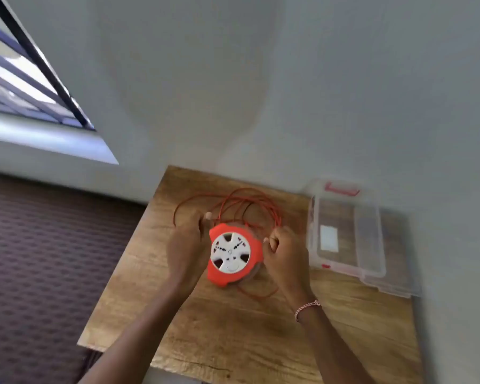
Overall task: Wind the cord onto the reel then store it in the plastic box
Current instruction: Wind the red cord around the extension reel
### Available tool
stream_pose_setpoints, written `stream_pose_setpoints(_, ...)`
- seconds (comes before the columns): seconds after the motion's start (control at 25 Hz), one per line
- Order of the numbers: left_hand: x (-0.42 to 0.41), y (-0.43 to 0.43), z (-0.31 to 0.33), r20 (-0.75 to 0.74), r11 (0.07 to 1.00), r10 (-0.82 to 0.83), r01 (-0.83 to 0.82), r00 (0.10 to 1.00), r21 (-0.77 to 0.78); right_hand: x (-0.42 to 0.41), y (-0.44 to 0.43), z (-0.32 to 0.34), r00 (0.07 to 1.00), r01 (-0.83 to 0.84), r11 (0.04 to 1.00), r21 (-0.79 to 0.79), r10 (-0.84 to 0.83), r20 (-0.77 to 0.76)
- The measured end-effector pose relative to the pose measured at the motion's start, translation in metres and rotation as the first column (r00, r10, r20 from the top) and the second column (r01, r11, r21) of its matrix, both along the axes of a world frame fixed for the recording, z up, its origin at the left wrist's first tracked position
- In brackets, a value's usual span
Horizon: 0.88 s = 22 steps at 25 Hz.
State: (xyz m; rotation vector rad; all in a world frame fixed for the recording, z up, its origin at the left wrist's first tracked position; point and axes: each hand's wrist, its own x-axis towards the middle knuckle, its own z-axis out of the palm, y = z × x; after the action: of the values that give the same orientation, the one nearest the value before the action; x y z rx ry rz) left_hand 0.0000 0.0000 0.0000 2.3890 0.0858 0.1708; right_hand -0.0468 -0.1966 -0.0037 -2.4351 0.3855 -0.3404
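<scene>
An orange reel [233,257] with a white socket face stands on the wooden table [233,328]. Loose orange cord [241,202] lies in loops behind it, and one strand curls out in front at the lower right. My left hand [186,245] is at the reel's left side with curled fingers, touching its edge and the cord there. On the reel's right side my right hand [283,253] is curled, apparently pinching the cord. The clear plastic box [372,239] with red latches lies open on the right of the table. The picture is motion-blurred.
The table stands against a pale wall. Its left edge drops to a dark patterned floor [39,259]. A window [25,79] is at the upper left. The box's clear lid [394,281] lies beside it near the right edge.
</scene>
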Motion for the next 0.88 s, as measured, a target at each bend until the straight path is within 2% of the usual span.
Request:
stream_pose_setpoints(0.08,-0.001,0.012,-0.043,-0.017,0.998,0.008,-0.007,1.000,0.059,-0.004,0.005,-0.041,0.999,-0.012,1.000,0.018,0.013,-0.032)
stream_pose_setpoints(0.16,0.001,0.023,-0.081,-0.061,0.999,0.018,-0.016,0.998,0.035,-0.007,0.004,-0.074,0.999,0.002,0.999,0.053,0.001,-0.043)
stream_pose_setpoints(0.24,0.007,0.028,-0.108,-0.031,1.000,-0.026,0.026,0.999,-0.002,-0.007,0.003,-0.101,1.000,-0.024,1.000,-0.004,0.024,0.009)
stream_pose_setpoints(0.36,0.017,0.032,-0.135,0.090,0.997,-0.080,0.081,0.993,-0.008,0.000,-0.002,-0.125,0.986,-0.068,0.995,-0.073,0.078,0.147)
stream_pose_setpoints(0.64,0.004,0.029,-0.145,0.342,0.988,-0.149,0.151,0.928,0.019,-0.005,-0.007,-0.147,0.947,-0.152,0.988,-0.001,0.146,0.286)
stream_pose_setpoints(0.8,-0.007,0.025,-0.147,0.421,0.967,-0.088,0.178,0.903,-0.180,-0.016,-0.012,-0.147,0.895,-0.214,0.966,0.147,0.134,0.426)
stream_pose_setpoints(0.88,-0.011,0.023,-0.147,0.459,0.954,-0.090,0.209,0.884,-0.216,-0.022,-0.012,-0.145,0.859,-0.254,0.950,0.180,0.136,0.494)
